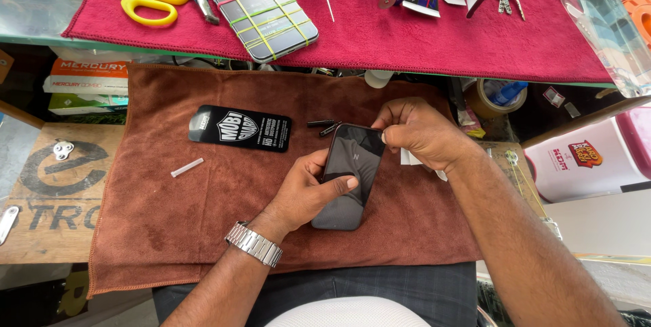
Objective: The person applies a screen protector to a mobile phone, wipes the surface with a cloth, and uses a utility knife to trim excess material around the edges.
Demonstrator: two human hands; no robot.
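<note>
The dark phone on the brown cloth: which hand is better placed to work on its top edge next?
Probably the right hand: its fingertips already pinch at the phone's top corner, with white tabs beneath it. The left hand grips the phone's side, thumb across the screen, steadying it.

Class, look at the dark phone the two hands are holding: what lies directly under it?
Under the dark phone lies the brown cloth, spread across the person's lap. The left hand grips the phone's side; the right hand pinches its top corner. Anything beneath the phone itself is covered.

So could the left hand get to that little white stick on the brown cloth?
Probably yes: the white stick lies alone on the brown cloth, nothing between. But the left hand is holding the dark phone, so it would have to let go.
</note>
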